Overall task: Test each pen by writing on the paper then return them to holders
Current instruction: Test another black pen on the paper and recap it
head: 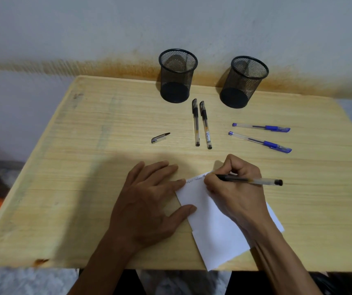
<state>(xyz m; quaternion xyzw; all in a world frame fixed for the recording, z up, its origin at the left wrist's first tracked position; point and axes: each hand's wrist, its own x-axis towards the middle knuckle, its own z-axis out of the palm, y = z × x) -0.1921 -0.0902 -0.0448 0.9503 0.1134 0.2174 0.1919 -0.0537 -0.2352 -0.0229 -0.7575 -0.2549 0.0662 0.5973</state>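
My right hand (234, 188) grips an uncapped black pen (254, 180), its tip on the top edge of a white paper (215, 228) where a line of writing shows. My left hand (147, 203) lies flat with fingers spread, pressing the paper's left edge. The pen's loose black cap (160, 137) lies on the table to the left. Two capped black pens (201, 124) lie side by side mid-table. Two capped blue pens (260, 134) lie to the right. Two black mesh holders, left (177, 75) and right (244, 81), stand at the back, with no pens in them.
The wooden table (85, 167) stands against a stained white wall. The paper overhangs the table's front edge a little. The floor shows below the front edge.
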